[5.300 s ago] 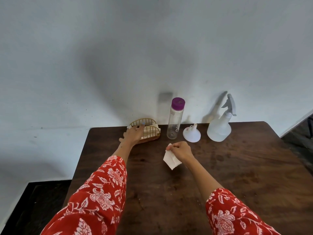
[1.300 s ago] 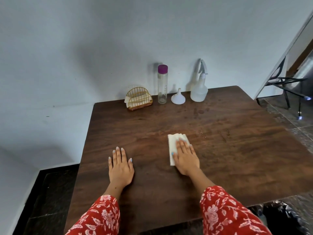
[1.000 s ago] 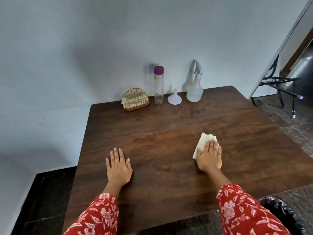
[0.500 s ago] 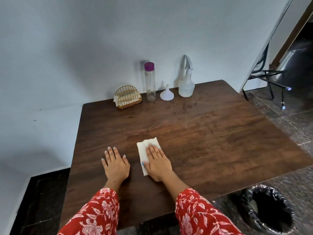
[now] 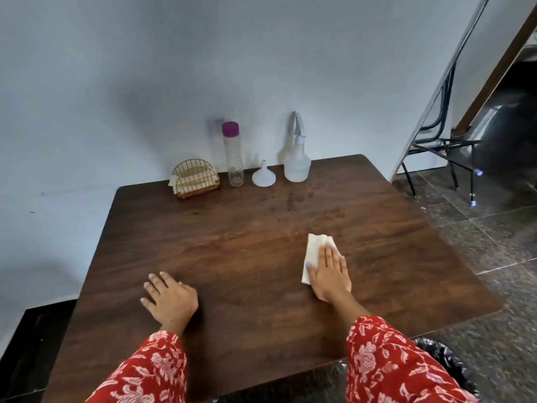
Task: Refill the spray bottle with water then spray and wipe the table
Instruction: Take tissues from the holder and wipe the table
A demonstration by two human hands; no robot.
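My right hand (image 5: 329, 271) lies flat with straight fingers on a folded white napkin (image 5: 313, 251) and presses it onto the dark wooden table (image 5: 247, 245), right of centre. My left hand (image 5: 170, 298) rests flat on the table near the front left, holding nothing. At the back edge by the wall stand the translucent spray bottle (image 5: 296, 161), a white funnel (image 5: 263, 177) upside down, and a clear water bottle (image 5: 234, 157) with a purple cap. Small wet spots (image 5: 293, 199) mark the wood in front of the spray bottle.
A gold wire napkin holder (image 5: 195, 178) with napkins sits at the back left. A bin lined with a black bag (image 5: 444, 365) stands on the floor at the table's front right corner. A black metal chair frame (image 5: 441, 146) stands to the far right.
My right hand has slid the napkin from beside my left hand to the right across the table. My left hand stayed in place, and the view shifted slightly.
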